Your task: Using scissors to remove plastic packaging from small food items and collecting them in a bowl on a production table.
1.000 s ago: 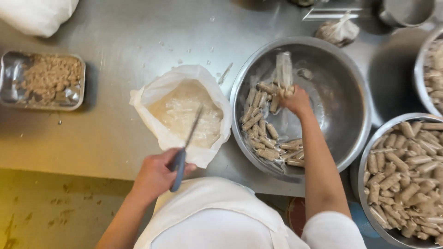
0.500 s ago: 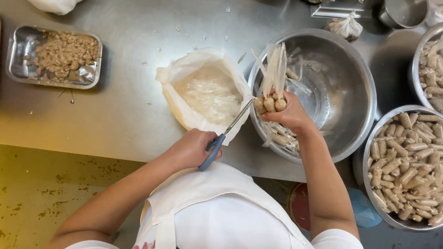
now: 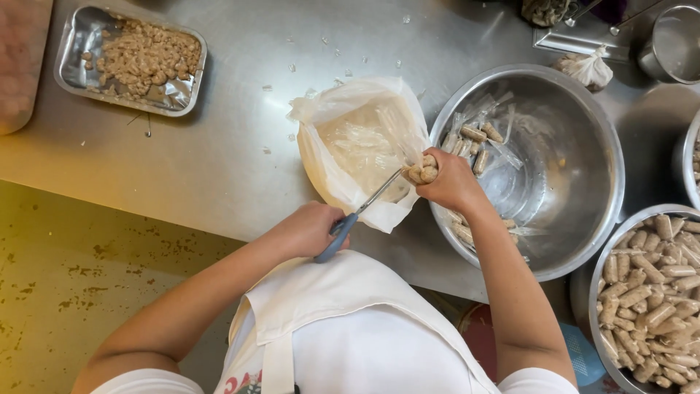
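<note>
I stand at the steel desk (image 3: 219,153), and I use the big bowl (image 3: 583,117) in front of me as my marker. It holds only a few wrapped rolls (image 3: 474,135) at its left side and near edge, plus loose clear wrappers. Most of its bottom is bare, so I think most of this batch is done.

Right of the big bowl, at the corner of the view, a second bowl (image 3: 594,292) is piled high with bare rolls (image 3: 649,292). That looks like my finished pile.

Left of the big bowl, touching its rim, sits the open plastic bag (image 3: 328,168) with clear scraps inside. There is not much room between bag and bowl.

Far left of the big bowl lies a foil tray (image 3: 73,73) of crumbly brown bits, well apart, with bare desk between. The desk edge runs just below the bag, near my apron (image 3: 350,328).

My right hand (image 3: 452,182) is over the big bowl's left rim, closed around a small bunch of rolls (image 3: 423,171) held out over the bag. My left hand (image 3: 313,230) is near the desk edge, gripping blue-handled scissors (image 3: 357,215) whose blades reach up to the bunch.
</note>
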